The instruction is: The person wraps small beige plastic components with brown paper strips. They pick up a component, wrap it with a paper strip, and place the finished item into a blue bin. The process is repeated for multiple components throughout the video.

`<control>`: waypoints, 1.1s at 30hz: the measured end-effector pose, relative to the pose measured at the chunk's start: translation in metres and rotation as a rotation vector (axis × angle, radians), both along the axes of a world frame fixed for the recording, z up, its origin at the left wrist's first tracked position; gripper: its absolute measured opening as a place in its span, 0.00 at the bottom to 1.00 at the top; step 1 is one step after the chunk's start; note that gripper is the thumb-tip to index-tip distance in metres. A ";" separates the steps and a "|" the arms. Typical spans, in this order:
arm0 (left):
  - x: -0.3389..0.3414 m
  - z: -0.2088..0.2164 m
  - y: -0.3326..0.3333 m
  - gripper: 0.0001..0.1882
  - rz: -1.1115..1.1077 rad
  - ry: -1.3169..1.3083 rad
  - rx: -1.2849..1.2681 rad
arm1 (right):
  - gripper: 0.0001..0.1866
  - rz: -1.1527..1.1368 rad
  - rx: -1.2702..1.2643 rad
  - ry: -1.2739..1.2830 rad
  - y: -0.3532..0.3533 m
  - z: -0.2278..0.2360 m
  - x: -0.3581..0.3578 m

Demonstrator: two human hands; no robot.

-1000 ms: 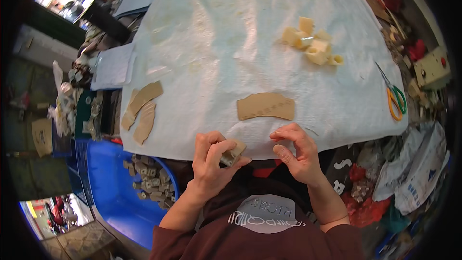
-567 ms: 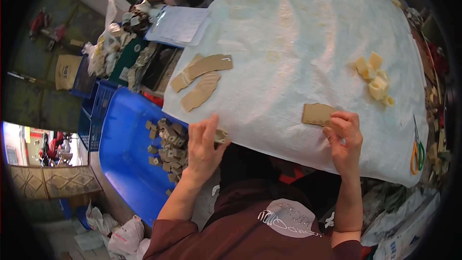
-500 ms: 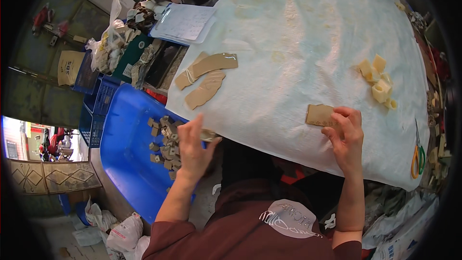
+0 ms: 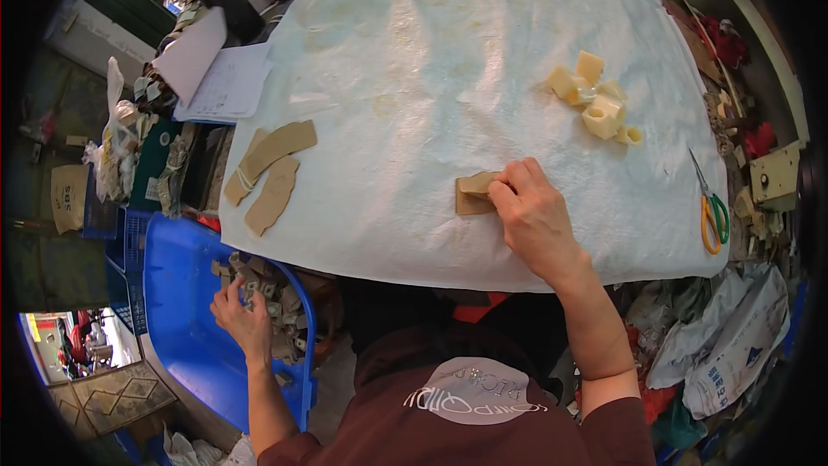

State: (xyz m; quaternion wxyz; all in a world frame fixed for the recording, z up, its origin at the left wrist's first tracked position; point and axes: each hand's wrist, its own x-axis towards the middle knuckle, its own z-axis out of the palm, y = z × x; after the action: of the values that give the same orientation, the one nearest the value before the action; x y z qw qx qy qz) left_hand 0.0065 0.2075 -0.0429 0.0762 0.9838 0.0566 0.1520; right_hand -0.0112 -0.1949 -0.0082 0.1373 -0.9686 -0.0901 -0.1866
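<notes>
My right hand (image 4: pixel 536 217) is on the white-covered table (image 4: pixel 397 216), its thumb and fingertips pinched on a tan strip (image 4: pixel 476 183). The strip is raised along one edge over a flat tan piece (image 4: pixel 470 204), which lies under it; whether the two are joined I cannot tell. To the left, my left hand (image 4: pixel 244 319) hangs over a blue plastic tub (image 4: pixel 177 293), fingers loosely bent and apart, with nothing visible in them. Small tan block-like pieces (image 4: pixel 280 300) are heaped in the tub below and beside it.
Curved tan strips (image 4: pixel 276 194) lie at the table's left, one with a pale band. Cream-coloured chunks (image 4: pixel 601 112), some hollow, sit at the right near scissors (image 4: pixel 712 216) with orange and green handles. A clipboard with papers (image 4: pixel 226 82) is at the far left. Plastic bags (image 4: pixel 724 354) lie lower right.
My left hand has moved down and left into the tub area; the tan piece seen by it earlier no longer shows there. My right fingers now lift part of the tan strip. The view has shifted.
</notes>
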 end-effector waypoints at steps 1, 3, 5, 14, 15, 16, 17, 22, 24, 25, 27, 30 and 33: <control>0.010 0.009 -0.018 0.15 -0.129 -0.028 -0.132 | 0.03 -0.015 -0.007 -0.007 -0.002 0.001 -0.002; 0.019 0.029 -0.062 0.16 -0.350 -0.082 -0.377 | 0.02 0.022 0.001 -0.011 -0.002 -0.001 -0.002; 0.023 0.045 -0.109 0.16 -0.650 -0.135 -0.381 | 0.02 0.045 -0.005 -0.025 -0.002 0.000 -0.002; 0.032 0.043 -0.262 0.13 -1.316 -0.042 -0.337 | 0.04 -0.059 0.699 -0.100 -0.026 -0.003 -0.017; 0.033 0.041 -0.268 0.13 -1.321 -0.055 -0.263 | 0.04 -0.159 0.939 -0.083 -0.036 -0.002 -0.030; 0.034 0.042 -0.272 0.13 -1.321 0.008 -0.259 | 0.04 -0.257 1.180 -0.071 -0.045 -0.001 -0.041; 0.037 0.046 -0.271 0.13 -1.320 0.071 -0.252 | 0.07 -0.158 1.494 -0.319 -0.057 0.001 -0.043; 0.066 0.069 -0.302 0.15 -1.222 0.409 -0.360 | 0.15 -0.263 1.664 -0.552 -0.085 0.018 -0.080; 0.088 0.063 -0.330 0.18 -1.318 0.108 -0.369 | 0.17 -0.285 1.690 -0.514 -0.075 0.017 -0.073; 0.097 0.062 -0.345 0.20 -1.329 0.014 -0.398 | 0.16 -0.277 1.696 -0.458 -0.073 0.015 -0.070; 0.109 0.054 -0.379 0.23 -1.334 -0.124 -0.433 | 0.14 -0.283 1.683 -0.381 -0.072 0.009 -0.067; 0.122 0.037 -0.410 0.23 -1.328 -0.115 -0.470 | 0.10 -0.250 1.810 -0.309 -0.069 0.007 -0.056; 0.129 0.027 -0.424 0.21 -1.387 0.049 -0.500 | 0.09 -0.252 1.852 -0.296 -0.075 0.006 -0.050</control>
State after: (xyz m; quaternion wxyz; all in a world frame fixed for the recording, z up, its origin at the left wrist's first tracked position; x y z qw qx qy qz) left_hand 0.1356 -0.2169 -0.0155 0.3754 0.7500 -0.5438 0.0293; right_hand -0.0613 -0.2697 -0.0020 0.8178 -0.4433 0.1828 -0.3184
